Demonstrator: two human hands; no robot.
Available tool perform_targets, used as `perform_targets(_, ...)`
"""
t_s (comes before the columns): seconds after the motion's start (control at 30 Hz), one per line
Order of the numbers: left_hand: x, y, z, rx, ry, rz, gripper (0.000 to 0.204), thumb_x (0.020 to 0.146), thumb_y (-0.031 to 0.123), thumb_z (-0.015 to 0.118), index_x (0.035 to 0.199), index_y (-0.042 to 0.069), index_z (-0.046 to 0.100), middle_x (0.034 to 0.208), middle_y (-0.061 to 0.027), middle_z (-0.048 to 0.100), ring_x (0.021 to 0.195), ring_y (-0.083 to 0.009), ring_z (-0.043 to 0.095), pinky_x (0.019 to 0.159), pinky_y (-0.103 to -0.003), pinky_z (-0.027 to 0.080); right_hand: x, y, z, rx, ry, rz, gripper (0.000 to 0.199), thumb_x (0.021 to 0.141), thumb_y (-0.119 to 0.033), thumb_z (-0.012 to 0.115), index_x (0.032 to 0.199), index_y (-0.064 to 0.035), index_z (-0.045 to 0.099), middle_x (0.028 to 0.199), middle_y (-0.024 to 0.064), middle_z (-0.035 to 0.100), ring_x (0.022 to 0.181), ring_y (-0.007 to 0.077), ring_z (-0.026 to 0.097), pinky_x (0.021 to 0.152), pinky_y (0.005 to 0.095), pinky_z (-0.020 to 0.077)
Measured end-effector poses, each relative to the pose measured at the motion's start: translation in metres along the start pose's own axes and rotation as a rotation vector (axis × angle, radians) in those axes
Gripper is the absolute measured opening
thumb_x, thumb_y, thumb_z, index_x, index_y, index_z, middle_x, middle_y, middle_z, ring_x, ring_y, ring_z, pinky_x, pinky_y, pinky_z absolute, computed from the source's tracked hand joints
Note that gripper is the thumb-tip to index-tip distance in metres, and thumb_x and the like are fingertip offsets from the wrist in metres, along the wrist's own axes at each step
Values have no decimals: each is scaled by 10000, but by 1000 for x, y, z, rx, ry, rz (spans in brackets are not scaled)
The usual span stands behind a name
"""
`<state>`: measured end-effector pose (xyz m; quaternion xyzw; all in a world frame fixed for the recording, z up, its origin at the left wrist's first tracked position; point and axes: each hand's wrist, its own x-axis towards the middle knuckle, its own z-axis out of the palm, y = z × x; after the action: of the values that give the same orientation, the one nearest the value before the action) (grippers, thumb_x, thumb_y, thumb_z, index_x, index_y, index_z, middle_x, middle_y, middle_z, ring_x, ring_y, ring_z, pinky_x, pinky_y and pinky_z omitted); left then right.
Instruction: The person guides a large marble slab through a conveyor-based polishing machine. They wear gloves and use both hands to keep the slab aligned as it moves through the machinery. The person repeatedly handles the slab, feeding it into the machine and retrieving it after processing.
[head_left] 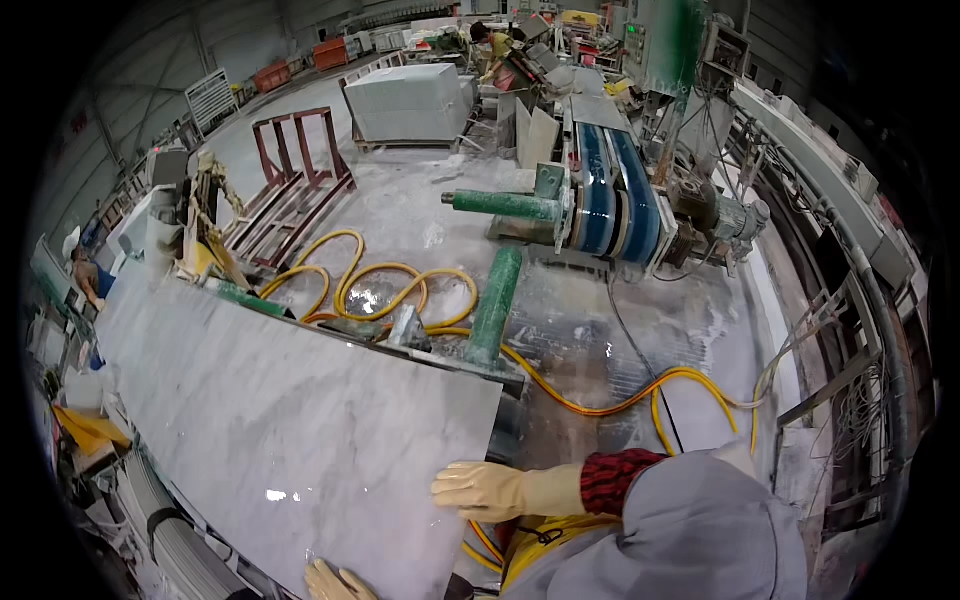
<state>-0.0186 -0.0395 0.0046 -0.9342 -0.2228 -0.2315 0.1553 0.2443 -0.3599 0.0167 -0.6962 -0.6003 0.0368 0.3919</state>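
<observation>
A large, wet, grey-veined white stone slab [290, 410] lies in front of me, its polished face catching reflections. My right hand [482, 491], in a cream rubber glove with a red-and-black patterned sleeve behind it, rests flat near the slab's right edge, fingers stretched to the left. At the lower picture edge, my left hand [337, 582] wears a similar glove; only its fingers show, laid apart on the slab's near side. Neither hand visibly holds anything. A yellow apron [545, 550] shows below my right forearm.
Yellow hose [590, 408] loops over the wet floor past a green post [495, 305]. Beyond stand a machine with blue belts [628, 195], a dark red rack [300, 165] and a pale stone block [405, 103]. One person [85, 270] is at far left, another [492, 45] at the back.
</observation>
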Motion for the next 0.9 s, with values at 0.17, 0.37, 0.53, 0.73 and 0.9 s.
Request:
perform_targets(0.17,6,-46,28,-464,-182,-64,529,1075,219,649,1536,-33,590,1600,-314,536,1493,-484,484,1268,-566,358,-41,-77,17,671,4,918,230,975,-136,738,1186,-45,757,1189,73,762,1126,314,664,1009,445,547)
perform_targets(0.37,45,-48,51,-417,-154,-74,546,1003,234,715,1498,35,601,1501,-247,592,1415,-461,518,1219,-568,372,-29,-57,112,1356,191,1286,418,982,-221,810,1357,-94,677,1242,82,750,1038,297,725,899,413,584)
perform_targets(0.53,68,-49,36,-462,-295,-41,572,993,249,750,1506,52,590,1557,-232,543,1441,-446,495,1231,-564,364,-36,-52,123,863,-72,1116,315,1007,-202,825,1218,15,738,1016,84,735,871,185,732,840,341,665)
perform_targets(0.73,83,-16,-5,-574,-541,-80,623,944,353,815,1462,44,657,1465,-250,658,1375,-438,598,1182,-529,458,-105,-81,130,1497,320,1524,457,1006,-180,849,1246,148,638,1115,152,694,1056,299,752,1002,439,662)
perform_targets(0.9,133,-25,-27,-736,-985,-360,525,889,415,872,1118,-48,775,925,-188,767,836,-293,683,813,-430,548,-121,-48,152,1571,68,1423,469,1043,-279,789,1290,95,653,1143,155,719,983,280,750,913,369,653)
